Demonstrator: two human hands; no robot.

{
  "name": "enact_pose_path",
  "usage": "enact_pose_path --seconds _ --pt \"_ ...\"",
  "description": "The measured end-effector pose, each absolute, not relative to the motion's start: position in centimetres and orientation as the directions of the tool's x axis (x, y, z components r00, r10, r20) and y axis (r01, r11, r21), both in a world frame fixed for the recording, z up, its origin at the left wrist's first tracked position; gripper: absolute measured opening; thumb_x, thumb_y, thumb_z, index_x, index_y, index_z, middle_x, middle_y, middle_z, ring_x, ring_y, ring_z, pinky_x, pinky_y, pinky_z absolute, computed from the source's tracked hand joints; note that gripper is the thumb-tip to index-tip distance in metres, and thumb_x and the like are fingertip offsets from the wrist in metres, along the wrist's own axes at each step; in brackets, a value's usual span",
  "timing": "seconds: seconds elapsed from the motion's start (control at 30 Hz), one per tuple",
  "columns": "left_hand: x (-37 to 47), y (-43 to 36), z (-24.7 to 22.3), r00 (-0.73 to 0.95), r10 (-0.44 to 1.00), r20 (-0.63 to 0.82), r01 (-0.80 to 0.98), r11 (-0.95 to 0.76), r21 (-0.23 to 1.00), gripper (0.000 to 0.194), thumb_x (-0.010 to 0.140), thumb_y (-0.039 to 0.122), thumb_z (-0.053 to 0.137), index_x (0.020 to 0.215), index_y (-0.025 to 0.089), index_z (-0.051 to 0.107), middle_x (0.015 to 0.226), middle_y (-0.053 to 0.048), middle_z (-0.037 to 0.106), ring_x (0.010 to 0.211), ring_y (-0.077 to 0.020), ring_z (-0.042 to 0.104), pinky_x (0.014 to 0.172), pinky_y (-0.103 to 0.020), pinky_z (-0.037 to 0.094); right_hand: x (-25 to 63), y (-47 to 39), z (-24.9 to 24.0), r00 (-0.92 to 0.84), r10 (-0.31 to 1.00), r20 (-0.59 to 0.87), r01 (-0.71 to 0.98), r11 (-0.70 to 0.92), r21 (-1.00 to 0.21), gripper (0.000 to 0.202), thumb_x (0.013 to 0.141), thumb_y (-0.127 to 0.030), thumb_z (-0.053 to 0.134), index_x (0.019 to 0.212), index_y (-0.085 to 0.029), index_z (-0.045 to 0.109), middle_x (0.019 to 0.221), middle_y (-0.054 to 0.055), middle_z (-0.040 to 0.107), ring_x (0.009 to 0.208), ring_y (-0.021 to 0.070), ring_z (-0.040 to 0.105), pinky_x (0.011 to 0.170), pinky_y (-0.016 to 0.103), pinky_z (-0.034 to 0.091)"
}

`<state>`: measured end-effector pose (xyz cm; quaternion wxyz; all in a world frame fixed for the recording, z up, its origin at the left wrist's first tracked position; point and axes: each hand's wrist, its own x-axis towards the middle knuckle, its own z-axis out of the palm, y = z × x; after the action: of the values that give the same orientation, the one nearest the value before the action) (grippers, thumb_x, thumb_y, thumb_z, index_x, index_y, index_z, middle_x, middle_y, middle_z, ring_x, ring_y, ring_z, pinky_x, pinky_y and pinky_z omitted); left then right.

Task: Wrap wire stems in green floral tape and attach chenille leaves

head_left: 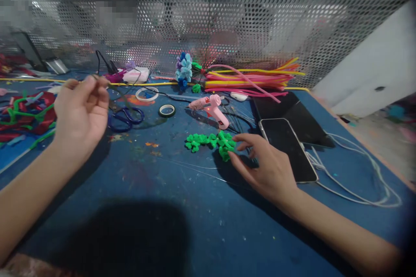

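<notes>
Raised at the left, my left hand point(82, 112) has its fingertips pinched on a thin dark olive strand point(121, 91), blurred, which trails right and down; its exact kind I cannot make out. My right hand point(264, 162) is low over the table, thumb and index finger apart at the right edge of some green fuzzy pipe-cleaner leaves point(224, 140). Whether the fingertips touch them is hard to tell. A second green cluster point(195, 142) lies just left of these. Behind them rests a pink glue gun point(212, 108), nozzle pointing left.
Blue-handled scissors point(125, 119), a dark green tape roll point(167, 111) and a white ring point(147, 94) lie centre-left. Pink and yellow pipe cleaners point(250, 80) and a blue flower bunch point(183, 69) stand against the perforated metal panel point(227, 17). A phone point(287, 149) and white cable point(357, 201) lie right.
</notes>
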<state>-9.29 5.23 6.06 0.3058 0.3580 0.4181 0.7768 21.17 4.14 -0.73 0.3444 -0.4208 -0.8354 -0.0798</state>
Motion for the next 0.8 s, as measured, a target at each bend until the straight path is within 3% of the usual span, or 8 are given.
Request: enact_pose_path --seconds 0.07,0.23,0.4,0.5,0.67,0.8 --pt "-9.2 5.2 5.9 -0.552 0.796 0.249 -0.261 -0.448 0.855 0.024 0.073 0.005 0.06 0.065 0.021 0.045 0.062 0.013 0.063 0.078 -0.0001 0.062 0.062 -0.006 0.046 21.0 4.2 -0.7 -0.364 0.692 0.623 0.754 0.611 -0.239 0.028 0.078 -0.029 0.057 0.103 -0.016 0.05 0.078 0.003 0.063 0.065 0.0143 0.061 0.055 0.025 0.046" --pt "-6.2 4.6 1.7 -0.456 0.889 -0.044 -0.41 -0.165 0.897 0.027 0.065 0.0 0.059 0.077 0.019 0.046 0.064 0.002 0.067 0.065 -0.0087 0.065 0.057 -0.013 0.051 20.7 3.9 -1.1 -0.315 0.734 0.602 0.654 0.627 -0.423 0.037 0.078 -0.026 0.058 0.11 -0.017 0.043 0.083 0.003 0.062 0.061 0.0108 0.058 0.054 0.023 0.047" --pt "-4.7 3.2 -0.1 -0.319 0.931 -0.178 -0.388 0.043 0.921 0.033 0.064 0.002 0.064 0.083 0.019 0.042 0.068 -0.002 0.068 0.069 -0.0117 0.066 0.062 -0.017 0.053 20.6 3.6 -1.6 -0.292 0.78 0.553 0.583 0.604 -0.544 0.032 0.078 -0.025 0.057 0.106 -0.018 0.045 0.079 0.002 0.062 0.06 0.0105 0.057 0.052 0.022 0.048" --pt "-4.5 2.6 0.0 -0.262 0.944 -0.199 -0.367 0.093 0.926 0.037 0.063 0.003 0.068 0.084 0.019 0.041 0.068 -0.001 0.067 0.071 -0.0126 0.067 0.064 -0.018 0.053 20.5 3.6 -1.7 -0.285 0.779 0.558 0.585 0.603 -0.543 0.03 0.078 -0.023 0.057 0.105 -0.018 0.046 0.077 0.002 0.062 0.059 0.0106 0.057 0.053 0.023 0.048" --pt "-4.2 2.4 0.1 -0.228 0.952 -0.205 -0.344 0.119 0.931 0.045 0.058 0.007 0.073 0.086 0.02 0.041 0.068 0.0 0.066 0.071 -0.0133 0.066 0.064 -0.017 0.052 20.4 3.4 -1.9 -0.371 0.704 0.605 0.634 0.669 -0.389 0.024 0.079 -0.024 0.055 0.102 -0.019 0.049 0.066 -0.001 0.056 0.056 0.0114 0.054 0.054 0.025 0.047" --pt "-4.3 2.3 -0.1 -0.2 0.958 -0.207 -0.327 0.134 0.935 0.044 0.06 0.007 0.072 0.087 0.02 0.04 0.069 -0.001 0.067 0.071 -0.0124 0.066 0.064 -0.016 0.051 20.4 3.2 -2.2 -0.391 0.692 0.606 0.593 0.693 -0.409 0.042 0.079 -0.019 0.055 0.118 -0.02 0.04 0.078 0.0 0.063 0.061 0.0117 0.057 0.058 0.025 0.048"
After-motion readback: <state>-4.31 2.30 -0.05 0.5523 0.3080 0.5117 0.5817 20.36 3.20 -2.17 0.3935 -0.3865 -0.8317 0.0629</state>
